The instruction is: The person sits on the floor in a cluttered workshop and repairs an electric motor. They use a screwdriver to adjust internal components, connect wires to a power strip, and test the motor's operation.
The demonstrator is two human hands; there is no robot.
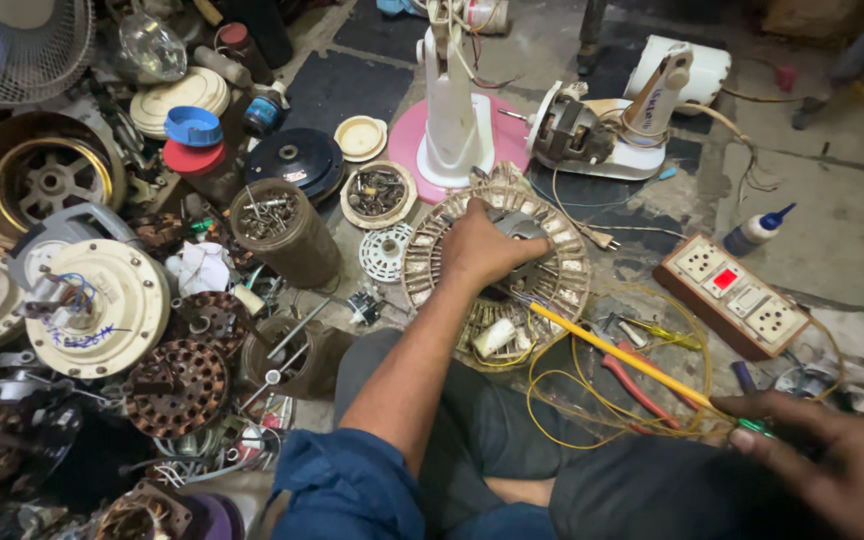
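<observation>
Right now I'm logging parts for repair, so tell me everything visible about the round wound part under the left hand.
The fan stator is a round, pale, grimy ring of slotted windings lying flat on the floor. The left hand presses its centre. The yellow-handled tool, held by the right hand, reaches its lower edge.
</observation>
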